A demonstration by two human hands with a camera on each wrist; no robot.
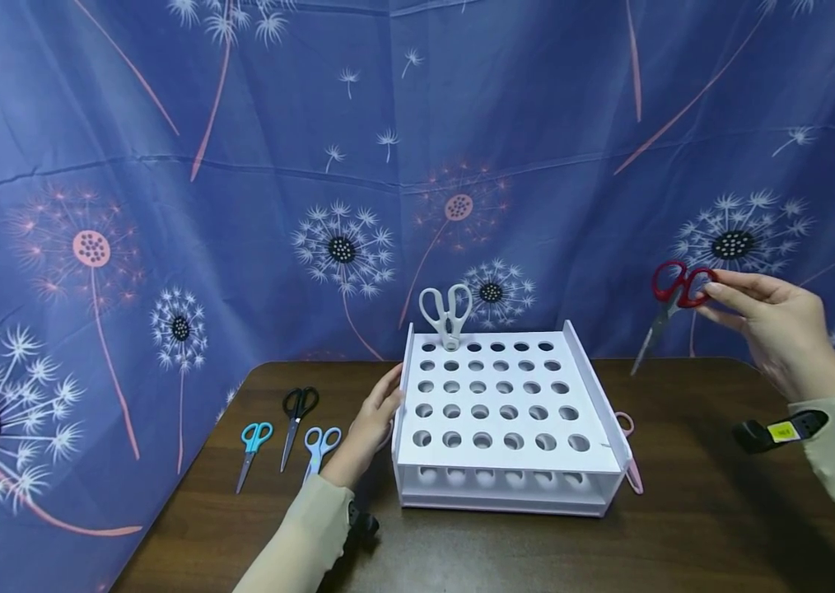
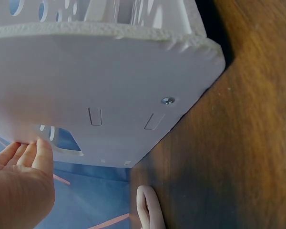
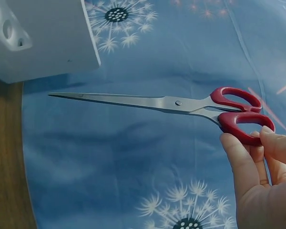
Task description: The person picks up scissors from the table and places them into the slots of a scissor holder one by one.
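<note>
My right hand (image 1: 784, 325) is raised above the table at the right, its thumb and fingers pinching one loop of red-handled scissors (image 1: 673, 303). Their blades hang down and left in the head view; the right wrist view shows the blades (image 3: 128, 101) closed together. A white rack (image 1: 489, 376) with rows of round holes stands mid-table. Against its left side wall rests my left hand (image 1: 369, 424), fingers extended, fingertips beside a cutout in the left wrist view. White-handled scissors (image 1: 450, 331) stand upright in a back-row hole, handles up.
Left of the rack lie teal scissors (image 1: 252, 445), black scissors (image 1: 296, 416) and light blue scissors (image 1: 317, 455). Pink scissors (image 1: 635, 476) lie close to the rack's right wall, partly hidden. A blue dandelion-print cloth (image 1: 269, 272) hangs behind the brown table (image 1: 506, 548).
</note>
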